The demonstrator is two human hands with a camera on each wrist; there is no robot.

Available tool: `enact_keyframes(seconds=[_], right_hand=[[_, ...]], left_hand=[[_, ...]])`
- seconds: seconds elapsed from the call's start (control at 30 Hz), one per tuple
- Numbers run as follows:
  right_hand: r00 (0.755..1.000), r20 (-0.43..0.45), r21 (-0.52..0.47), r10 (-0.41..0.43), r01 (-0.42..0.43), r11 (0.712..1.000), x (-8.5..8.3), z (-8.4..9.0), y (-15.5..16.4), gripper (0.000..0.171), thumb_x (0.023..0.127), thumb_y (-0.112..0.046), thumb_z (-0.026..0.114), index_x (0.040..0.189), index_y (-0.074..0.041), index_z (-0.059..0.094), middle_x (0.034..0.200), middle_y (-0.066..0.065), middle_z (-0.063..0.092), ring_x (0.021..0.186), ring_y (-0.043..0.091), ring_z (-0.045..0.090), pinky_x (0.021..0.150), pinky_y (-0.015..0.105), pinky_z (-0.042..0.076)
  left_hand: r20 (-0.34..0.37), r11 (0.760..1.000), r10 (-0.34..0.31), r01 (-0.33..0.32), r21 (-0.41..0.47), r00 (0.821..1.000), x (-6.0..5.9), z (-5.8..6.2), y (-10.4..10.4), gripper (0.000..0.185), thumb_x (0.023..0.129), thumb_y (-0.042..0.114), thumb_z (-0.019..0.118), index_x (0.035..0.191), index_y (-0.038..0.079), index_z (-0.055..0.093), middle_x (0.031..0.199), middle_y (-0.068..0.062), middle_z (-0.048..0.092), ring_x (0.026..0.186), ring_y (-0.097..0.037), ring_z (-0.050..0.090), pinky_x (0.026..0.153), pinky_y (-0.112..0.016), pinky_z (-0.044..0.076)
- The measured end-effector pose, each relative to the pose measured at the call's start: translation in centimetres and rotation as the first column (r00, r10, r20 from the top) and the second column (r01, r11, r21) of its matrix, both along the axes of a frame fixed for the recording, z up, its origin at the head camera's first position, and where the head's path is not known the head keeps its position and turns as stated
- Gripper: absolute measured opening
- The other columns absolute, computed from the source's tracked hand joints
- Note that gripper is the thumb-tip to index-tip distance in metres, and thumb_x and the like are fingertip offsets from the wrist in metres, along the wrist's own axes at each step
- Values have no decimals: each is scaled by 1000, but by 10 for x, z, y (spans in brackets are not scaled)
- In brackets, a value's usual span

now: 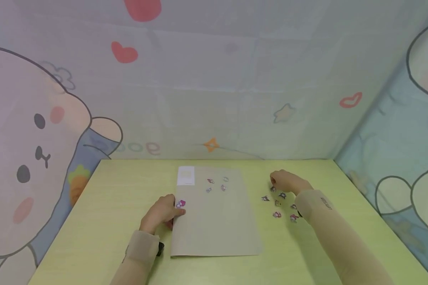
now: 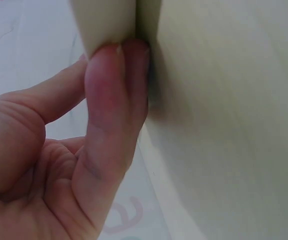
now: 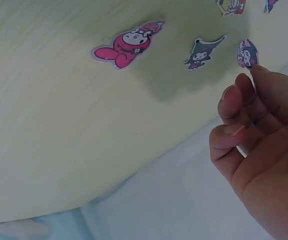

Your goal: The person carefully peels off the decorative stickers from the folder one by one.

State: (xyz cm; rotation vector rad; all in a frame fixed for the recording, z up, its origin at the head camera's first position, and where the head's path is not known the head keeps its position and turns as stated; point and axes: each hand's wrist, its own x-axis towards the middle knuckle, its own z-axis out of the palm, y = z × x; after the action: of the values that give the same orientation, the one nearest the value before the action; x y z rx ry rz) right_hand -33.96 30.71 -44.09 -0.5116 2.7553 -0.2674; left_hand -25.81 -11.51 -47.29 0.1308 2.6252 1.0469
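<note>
Left hand (image 1: pixel 162 215) nearest, fingers straight and pressed flat on left edge of tan paper sheet (image 1: pixel 215 221), beside one pink sticker (image 1: pixel 180 204) on sheet. Left wrist view adds close look: fingertips (image 2: pixel 118 65) pressing sheet edge down on tabletop (image 1: pixel 110 206). Right hand (image 1: pixel 287 181) over loose stickers (image 1: pixel 279 204) scattered right of sheet. Right wrist view alone shows grip: fingers curled, tips pinching small purple sticker (image 3: pixel 247 53); red sticker (image 3: pixel 126 44) and dark sticker (image 3: pixel 202 52) flat nearby. Four stickers (image 1: pixel 216 184) near sheet's top. Bare tabletop toward near, left and right edges.
</note>
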Motion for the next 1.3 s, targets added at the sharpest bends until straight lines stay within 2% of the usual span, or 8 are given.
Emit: enact_keyframes(seconds=[0.37,0.53,0.7,0.9,1.03,1.17,1.3], right_hand=[[999,-3,-8,-35,35,999,0,-15,3,14,98,2,42,93,-3,54,78,6,51,66,18,45,62,33,39],[1000,-23,7,-17,17,1000,0,-18,4,8,98,-4,53,90,-5,54,77,5,52,65,17,46,61,32,39],[999,-13,12,-48,49,999,-2,-19,5,9,95,-11,62,92,-6,55,78,5,54,65,18,48,61,33,39],[997,-1,-6,-80,80,997,-6,-21,6,9,98,-13,54,102,-5,54,80,5,54,66,19,48,62,35,41],[995,-21,-52,-93,91,994,-7,-20,0,15,100,-11,49,111,-2,53,80,6,56,64,19,50,61,35,42],[997,-55,-93,-57,52,994,-6,-19,-16,23,101,-9,49,121,1,52,93,10,61,69,20,54,63,35,46],[994,-108,-116,10,-22,993,-5,-18,-39,26,99,-7,53,124,3,54,112,18,60,90,27,60,77,41,51]], left_hand=[[-4,1000,-3,3,-22,1000,0,0,1,25,92,17,70,93,-2,54,75,-12,59,48,-21,64,57,-31,51],[-3,1000,0,0,-20,1000,-1,-1,1,25,92,17,70,93,-2,54,74,-12,59,47,-21,64,55,-31,51],[-2,1000,1,-1,-18,1000,-3,-3,0,25,92,17,70,92,-2,54,74,-12,59,48,-21,64,53,-31,51],[3,1000,-2,2,-22,1000,-3,-4,0,25,92,17,70,93,-2,54,75,-11,59,48,-20,64,55,-30,51],[0,999,-3,3,-33,1000,-3,-3,0,25,92,18,70,92,-2,54,74,-12,59,48,-21,64,54,-30,50],[7,1000,1,-1,-31,1000,-4,-3,0,25,92,17,70,91,-1,53,73,-12,59,48,-21,64,54,-30,50],[9,999,10,-10,-30,1000,-4,-3,0,25,92,18,70,92,-1,53,74,-12,59,48,-21,64,55,-30,49]])
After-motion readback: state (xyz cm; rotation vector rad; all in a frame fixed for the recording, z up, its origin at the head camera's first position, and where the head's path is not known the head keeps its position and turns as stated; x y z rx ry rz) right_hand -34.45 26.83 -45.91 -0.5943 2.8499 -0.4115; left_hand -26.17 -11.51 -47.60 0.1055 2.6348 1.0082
